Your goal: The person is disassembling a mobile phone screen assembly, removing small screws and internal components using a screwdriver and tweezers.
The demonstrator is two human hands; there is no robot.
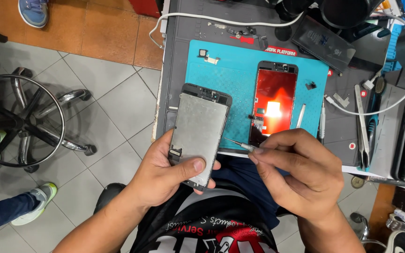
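We hold the screen panel [199, 132] in our left hand [165, 175], palm under its lower end, thumb pressed across its bottom edge, metal back plate facing up. Its long axis runs up and away from us, tilted slightly to the right, top end out over the edge of the blue mat [230, 65]. Our right hand [301, 171] pinches a thin screwdriver [240, 144] between fingertips and thumb; the shaft lies nearly level and points left, its tip just beside the panel's right edge, about midway along it. Whether the tip touches, we cannot tell. So the panel lies directly left of the tool, and the right hand is the nearer one to that edge. A second panel [273, 100] with a red face lies flat on the mat, behind the screwdriver. Tweezers [361, 126] rest well to the right.
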